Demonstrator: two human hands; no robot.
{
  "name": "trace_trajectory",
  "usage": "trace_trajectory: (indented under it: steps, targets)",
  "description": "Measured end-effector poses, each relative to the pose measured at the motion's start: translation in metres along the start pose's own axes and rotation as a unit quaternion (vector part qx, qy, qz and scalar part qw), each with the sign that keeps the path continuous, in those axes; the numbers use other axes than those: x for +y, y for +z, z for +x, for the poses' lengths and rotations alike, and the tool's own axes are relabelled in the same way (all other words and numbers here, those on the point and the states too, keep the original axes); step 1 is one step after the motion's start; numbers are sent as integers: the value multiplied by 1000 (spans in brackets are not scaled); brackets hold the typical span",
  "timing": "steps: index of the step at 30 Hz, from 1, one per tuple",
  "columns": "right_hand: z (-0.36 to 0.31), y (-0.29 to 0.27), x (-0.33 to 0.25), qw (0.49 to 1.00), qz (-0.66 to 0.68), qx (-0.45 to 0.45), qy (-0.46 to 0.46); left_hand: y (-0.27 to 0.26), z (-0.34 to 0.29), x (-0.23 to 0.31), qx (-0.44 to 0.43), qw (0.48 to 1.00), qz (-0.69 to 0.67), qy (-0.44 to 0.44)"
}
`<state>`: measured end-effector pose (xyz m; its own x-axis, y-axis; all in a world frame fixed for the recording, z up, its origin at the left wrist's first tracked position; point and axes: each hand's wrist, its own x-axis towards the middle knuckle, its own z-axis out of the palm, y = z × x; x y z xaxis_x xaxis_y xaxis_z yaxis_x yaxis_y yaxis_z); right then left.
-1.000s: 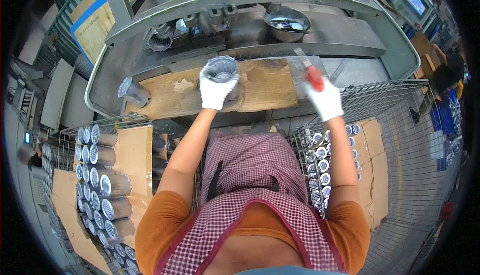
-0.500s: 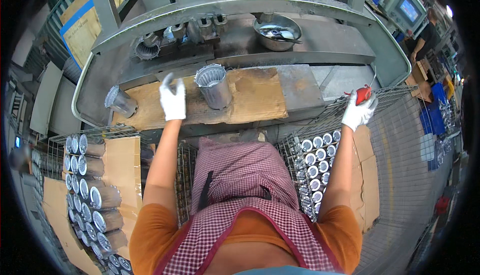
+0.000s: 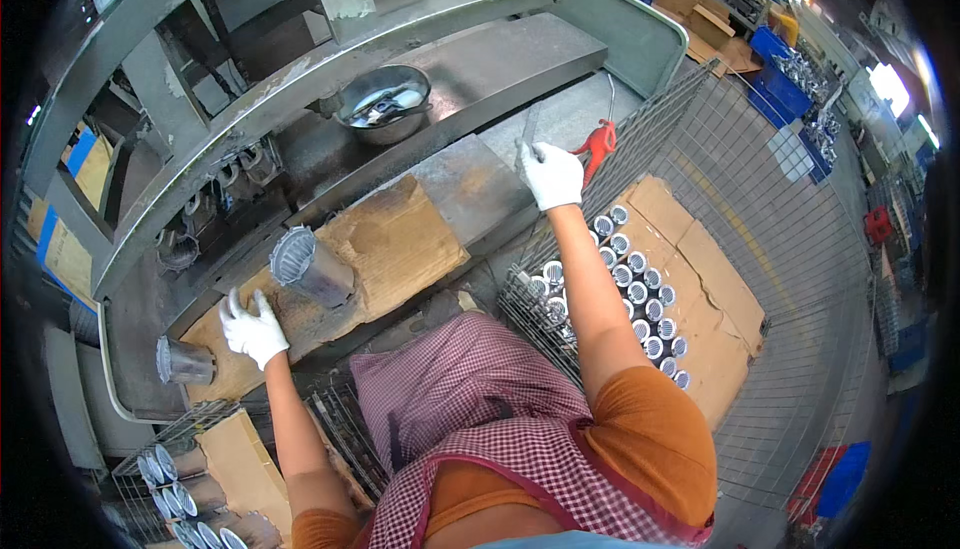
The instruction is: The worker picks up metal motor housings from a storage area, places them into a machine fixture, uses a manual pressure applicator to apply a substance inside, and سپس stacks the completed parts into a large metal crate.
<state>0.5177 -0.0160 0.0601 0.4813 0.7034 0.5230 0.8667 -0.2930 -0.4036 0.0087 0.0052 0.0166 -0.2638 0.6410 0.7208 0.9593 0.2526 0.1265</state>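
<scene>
My left hand (image 3: 253,329), in a white glove, has its fingers spread above the cardboard sheet (image 3: 415,239), holding nothing. It is between two ribbed, hollow metal cylinders: the taller one (image 3: 325,274) stands to its right, the shorter one (image 3: 187,361) to its left. My right hand (image 3: 553,177), also gloved, is closed at the right end of the bench. From its fingertips sticks out a thin flat grey strip that looks like a file (image 3: 530,126). Just right of that hand, a red air blow gun (image 3: 598,149) with a thin bent nozzle rests at the wire cage's edge.
A metal bowl (image 3: 383,107) with assorted parts sits on the raised ledge. Below right, a wire cage (image 3: 680,109) holds rows of round finned parts (image 3: 637,293) beside cardboard. More such parts (image 3: 175,499) lie at lower left. A grey frame bar (image 3: 330,64) crosses the bench.
My right hand has let go of the red blow gun and moved left to the file. The view has swung to the right. My left hand stays open near the cylinders.
</scene>
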Motion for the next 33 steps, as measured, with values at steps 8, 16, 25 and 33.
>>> trace_trajectory:
  steps: [8,16,25,33]
  targets:
    - [6,-7,-10,997,30,-77,4,-6,-4,-5,-196,978,40,52]
    - [53,-17,-130,983,-78,-34,-164,2,-4,-3,-209,977,26,34]
    - [67,30,-144,965,20,-101,-240,-1,-3,-8,-217,976,11,16]
    - [31,32,-195,876,353,38,-327,4,-3,-7,-210,977,-23,-2]
